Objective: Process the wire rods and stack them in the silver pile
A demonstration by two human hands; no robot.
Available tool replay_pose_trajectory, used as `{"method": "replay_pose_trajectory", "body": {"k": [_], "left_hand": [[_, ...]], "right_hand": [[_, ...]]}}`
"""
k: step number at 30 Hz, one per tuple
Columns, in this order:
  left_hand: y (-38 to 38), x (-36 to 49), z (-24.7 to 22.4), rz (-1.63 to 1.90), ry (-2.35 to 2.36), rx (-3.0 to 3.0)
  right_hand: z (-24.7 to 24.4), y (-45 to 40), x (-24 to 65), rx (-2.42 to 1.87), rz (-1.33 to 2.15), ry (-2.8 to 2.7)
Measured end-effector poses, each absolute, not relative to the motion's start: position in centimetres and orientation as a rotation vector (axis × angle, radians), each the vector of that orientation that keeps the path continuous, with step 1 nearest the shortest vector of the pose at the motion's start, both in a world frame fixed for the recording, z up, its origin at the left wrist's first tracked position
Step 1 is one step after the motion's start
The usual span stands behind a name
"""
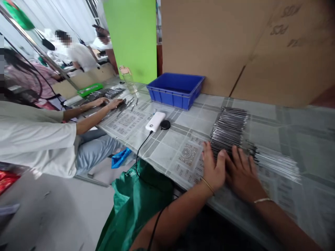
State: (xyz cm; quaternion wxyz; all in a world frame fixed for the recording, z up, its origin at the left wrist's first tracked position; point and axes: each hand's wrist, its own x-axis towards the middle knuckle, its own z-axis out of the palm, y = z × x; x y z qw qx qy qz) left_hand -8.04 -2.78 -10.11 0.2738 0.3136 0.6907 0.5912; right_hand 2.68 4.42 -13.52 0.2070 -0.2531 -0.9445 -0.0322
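A long row of thin metal rods [229, 125] lies packed side by side on the patterned table cover. At the near end of the row, my left hand [213, 170] touches its left corner, fingers extended and thumb apart. My right hand [242, 174] rests against the near edge of the same rods, its fingers spread. The two hands meet near the thumbs. Just right of my right hand lies a second bundle of lighter rods [278, 162] with dark ends, pointing to the right. Neither hand is wrapped round a rod.
A blue bin [175, 90] stands at the back, with a white power bank [155, 121], its cable and a black round disc [165, 124] before it. At left, a co-worker's hands [115, 104] handle rods near a bottle [128, 80] and green tray [90, 90]. Cardboard walls the back.
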Motion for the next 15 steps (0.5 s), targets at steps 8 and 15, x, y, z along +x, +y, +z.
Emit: {"method": "replay_pose_trajectory", "body": {"k": [8, 15], "left_hand": [[-3.6, -7.6, -9.9, 1.545, 2.067, 1.152], [-1.1, -3.2, -8.9, 1.161, 1.924, 2.121]], "right_hand": [[-9.2, 5.5, 10.3, -1.070, -0.069, -2.545], [-8.6, 10.0, 26.7, -1.572, -0.143, -2.015]]}}
